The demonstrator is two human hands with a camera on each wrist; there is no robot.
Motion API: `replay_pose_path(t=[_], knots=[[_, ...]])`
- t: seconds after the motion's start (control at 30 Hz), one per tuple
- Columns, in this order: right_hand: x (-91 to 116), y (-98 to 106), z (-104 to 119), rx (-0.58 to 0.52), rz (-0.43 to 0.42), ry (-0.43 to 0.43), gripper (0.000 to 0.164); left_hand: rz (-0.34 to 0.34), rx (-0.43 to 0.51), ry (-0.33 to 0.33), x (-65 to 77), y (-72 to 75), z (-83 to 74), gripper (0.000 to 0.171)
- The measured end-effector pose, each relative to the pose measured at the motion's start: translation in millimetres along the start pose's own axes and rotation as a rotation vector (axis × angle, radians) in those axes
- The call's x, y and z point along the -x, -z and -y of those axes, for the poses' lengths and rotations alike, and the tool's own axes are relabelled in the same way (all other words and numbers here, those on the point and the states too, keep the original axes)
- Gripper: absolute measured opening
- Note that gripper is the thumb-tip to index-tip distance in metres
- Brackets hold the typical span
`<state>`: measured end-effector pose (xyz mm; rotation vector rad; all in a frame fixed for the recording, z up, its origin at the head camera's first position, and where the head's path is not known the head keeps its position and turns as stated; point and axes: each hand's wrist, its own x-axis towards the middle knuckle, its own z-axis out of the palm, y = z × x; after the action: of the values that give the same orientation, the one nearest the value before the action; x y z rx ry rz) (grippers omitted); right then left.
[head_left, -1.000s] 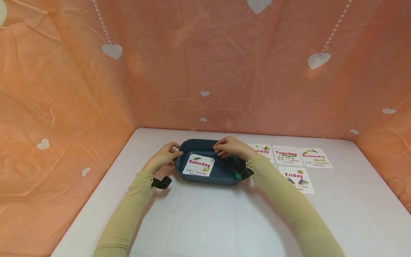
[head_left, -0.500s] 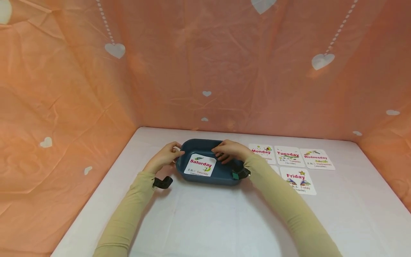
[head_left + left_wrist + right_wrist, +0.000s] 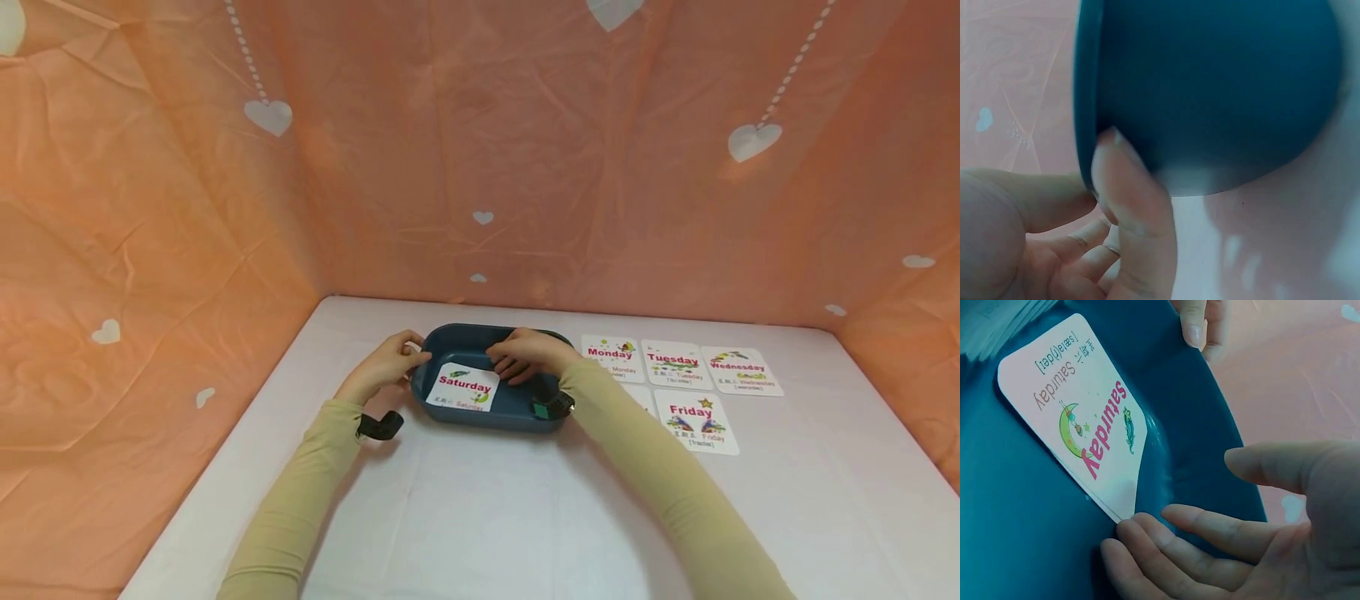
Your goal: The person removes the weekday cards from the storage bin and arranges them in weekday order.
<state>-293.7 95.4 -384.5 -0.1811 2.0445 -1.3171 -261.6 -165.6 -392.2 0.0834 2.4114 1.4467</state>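
A dark blue plastic tray (image 3: 517,421) stands on the table, its left end pinched by my left hand (image 3: 386,365). In the left wrist view, thumb and finger grip the tray's rim (image 3: 1088,81). Inside lies a white Saturday card (image 3: 1079,406), and a second edge shows beneath it. My right hand (image 3: 534,354) reaches into the tray. Up close, the fingertips (image 3: 1127,528) touch a corner of the card, while the thumb (image 3: 1263,467) stays apart from it. What lies under the right palm is hidden in the head view.
Right of the tray lie the Monday card (image 3: 611,357), Tuesday card (image 3: 677,364), Wednesday card (image 3: 741,371) and Friday card (image 3: 696,423). Another card (image 3: 639,395) is mostly covered by the right sleeve. Orange cloth (image 3: 570,208) with hearts rises behind the white table (image 3: 465,517).
My right hand has moved left and slightly lower inside the tray, onto the Saturday card's corner. The card has shifted slightly left. The left hand keeps its grip on the rim.
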Motion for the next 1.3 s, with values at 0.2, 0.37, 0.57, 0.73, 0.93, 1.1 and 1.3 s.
replay_pose_path(t=[0.2, 0.37, 0.57, 0.73, 0.93, 1.1, 1.3], knots=[[-4.7, -2.0, -2.2, 0.03, -0.017, -0.021, 0.038, 0.002, 0.012, -0.001, 3.2, -1.0, -2.6, 0.033], [-6.4, -1.3, -2.1, 0.019, -0.028, -0.034, 0.035, 0.003, 0.013, -0.004, 4.1, -1.3, -3.3, 0.033], [-7.2, 0.2, 1.2, -0.021, -0.023, -0.031, 0.035, -0.002, 0.015, 0.006, 3.0, -1.0, -3.6, 0.034], [-5.6, -0.3, 5.7, -0.026, -0.007, -0.02, 0.029, -0.002, 0.004, 0.013, 2.6, -0.4, -3.0, 0.034], [-5.6, -0.6, 6.9, -0.031, 0.019, -0.004, 0.023, -0.001, 0.004, 0.013, 3.1, 0.5, -2.2, 0.035], [-4.8, 0.8, 4.3, -0.007, 0.054, 0.032, 0.025, 0.005, 0.001, 0.005, 2.5, -0.2, -1.2, 0.034], [-3.4, 1.3, 3.0, 0.018, 0.065, 0.054, 0.026, 0.001, 0.006, -0.007, 2.3, -1.0, -0.7, 0.033]])
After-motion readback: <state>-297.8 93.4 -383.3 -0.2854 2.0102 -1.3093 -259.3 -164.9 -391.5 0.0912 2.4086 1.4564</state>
